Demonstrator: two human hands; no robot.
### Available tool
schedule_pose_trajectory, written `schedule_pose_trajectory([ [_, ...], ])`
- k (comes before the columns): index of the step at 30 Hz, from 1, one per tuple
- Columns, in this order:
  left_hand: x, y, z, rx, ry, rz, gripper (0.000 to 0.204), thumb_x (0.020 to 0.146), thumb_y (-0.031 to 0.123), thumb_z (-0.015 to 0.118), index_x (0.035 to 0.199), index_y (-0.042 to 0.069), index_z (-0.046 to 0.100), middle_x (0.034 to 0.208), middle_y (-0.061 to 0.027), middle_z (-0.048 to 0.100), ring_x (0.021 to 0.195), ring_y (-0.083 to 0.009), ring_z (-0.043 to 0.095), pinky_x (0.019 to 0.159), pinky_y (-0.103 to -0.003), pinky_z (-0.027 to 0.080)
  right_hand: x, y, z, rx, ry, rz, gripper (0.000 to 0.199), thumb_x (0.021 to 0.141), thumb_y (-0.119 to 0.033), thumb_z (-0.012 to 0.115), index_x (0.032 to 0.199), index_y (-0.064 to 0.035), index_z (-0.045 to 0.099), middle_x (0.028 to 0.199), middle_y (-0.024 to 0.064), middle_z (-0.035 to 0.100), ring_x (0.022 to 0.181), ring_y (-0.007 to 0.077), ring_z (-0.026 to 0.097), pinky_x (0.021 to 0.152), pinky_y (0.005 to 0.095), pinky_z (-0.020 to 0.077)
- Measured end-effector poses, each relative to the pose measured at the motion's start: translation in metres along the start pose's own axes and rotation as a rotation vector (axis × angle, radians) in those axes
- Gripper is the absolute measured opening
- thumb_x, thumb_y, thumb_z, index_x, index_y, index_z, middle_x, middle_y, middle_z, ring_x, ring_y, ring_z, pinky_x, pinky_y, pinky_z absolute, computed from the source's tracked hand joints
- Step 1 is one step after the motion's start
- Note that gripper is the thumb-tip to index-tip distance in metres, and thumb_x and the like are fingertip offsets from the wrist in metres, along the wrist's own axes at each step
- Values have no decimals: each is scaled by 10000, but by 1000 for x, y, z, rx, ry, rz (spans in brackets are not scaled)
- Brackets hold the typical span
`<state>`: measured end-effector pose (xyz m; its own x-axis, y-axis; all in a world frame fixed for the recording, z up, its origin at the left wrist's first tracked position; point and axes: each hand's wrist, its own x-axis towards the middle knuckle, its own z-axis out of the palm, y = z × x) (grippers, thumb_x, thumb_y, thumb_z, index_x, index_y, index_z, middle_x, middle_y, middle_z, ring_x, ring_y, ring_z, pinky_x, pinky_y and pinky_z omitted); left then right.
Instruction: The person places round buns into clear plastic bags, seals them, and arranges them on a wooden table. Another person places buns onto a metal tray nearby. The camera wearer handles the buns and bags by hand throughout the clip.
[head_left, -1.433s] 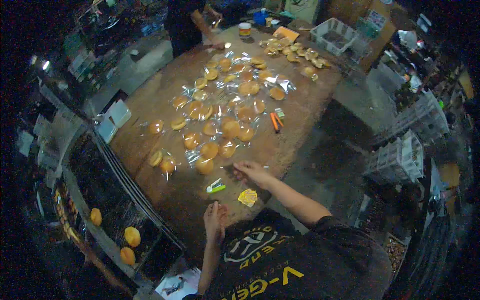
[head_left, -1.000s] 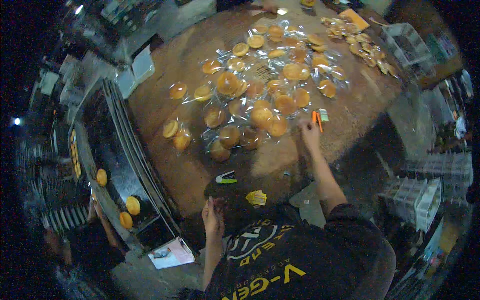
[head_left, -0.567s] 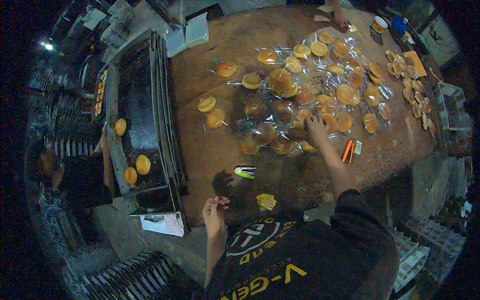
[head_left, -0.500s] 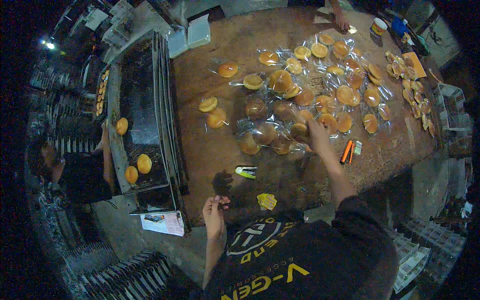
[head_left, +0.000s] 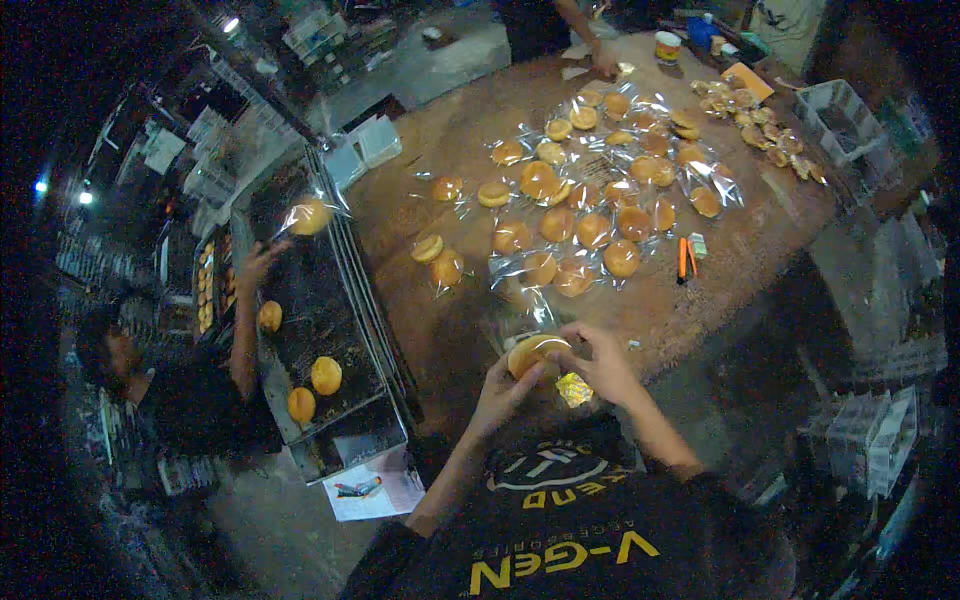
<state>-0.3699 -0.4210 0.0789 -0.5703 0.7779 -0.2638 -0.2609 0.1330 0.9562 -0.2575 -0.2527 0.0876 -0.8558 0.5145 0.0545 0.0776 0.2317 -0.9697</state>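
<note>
**A:** Bun (head_left: 537,352) in a clear bag, low centre of the frame, held right at the near edge of the brown table (head_left: 440,330). Both hands are on it now. Half a second back the right arm was stretched way out into the pile and the left was just resting flat near the edge with nothing in it.

**B:** Yeah, left hand (head_left: 498,388) cups it from below, fingers curled up around the underside. Right hand (head_left: 603,362) comes over the top right side, fingers pinching the bag's plastic at the bun's upper edge. So both closed on the same thing.

**A:** The little yellow wrapper (head_left: 573,389) sits just under the right hand, same spot by the table edge as before. The small green-and-white item that lay beside it earlier I can't spot now, the hands may cover it.

**B:** Further up, the spread of bagged buns (head_left: 590,200) fills the middle of the table, and the orange marker (head_left: 683,259) lies at its right side, apart from the hands.

**A:** Left of the table, a dark tray rack (head_left: 320,330) with a few loose buns. Another person at the left edge now has a hand (head_left: 255,265) raised with a bagged bun (head_left: 308,215) up above it; earlier that arm was down by the tray.

**B:** Far top, somebody else's hand (head_left: 603,62) rests on the table's far end.
</note>
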Motion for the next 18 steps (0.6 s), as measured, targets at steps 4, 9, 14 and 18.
schedule_pose_trajectory([
  [4,-37,-3,-15,-2,-76,3,392,946,215,712,1251,-12,621,1150,-73,698,1036,-160,660,933,-318,531,-33,-13,30,-156,215,66,208,970,-205,645,943,1,630,866,127,630,797,249,609,713,381,477],
  [9,-61,-4,-37,40,-159,54,360,951,173,702,1242,-20,617,1143,-90,703,1006,-156,674,905,-321,542,-60,-20,72,-223,365,31,250,1022,-238,561,963,0,612,856,175,604,843,338,612,749,392,476],
  [14,-74,-3,-55,263,-74,113,337,972,158,668,1248,-26,614,1145,-114,709,1023,-169,676,914,-324,531,-63,-24,106,-12,283,141,261,1041,-257,559,991,-6,608,895,71,649,848,146,579,793,315,483],
  [18,-77,-2,-53,180,47,267,377,1030,261,558,1304,6,604,1153,-128,711,1044,-190,675,927,-333,520,-47,-24,101,15,263,204,340,1045,-257,559,833,4,611,749,41,611,731,99,537,647,300,453],
])
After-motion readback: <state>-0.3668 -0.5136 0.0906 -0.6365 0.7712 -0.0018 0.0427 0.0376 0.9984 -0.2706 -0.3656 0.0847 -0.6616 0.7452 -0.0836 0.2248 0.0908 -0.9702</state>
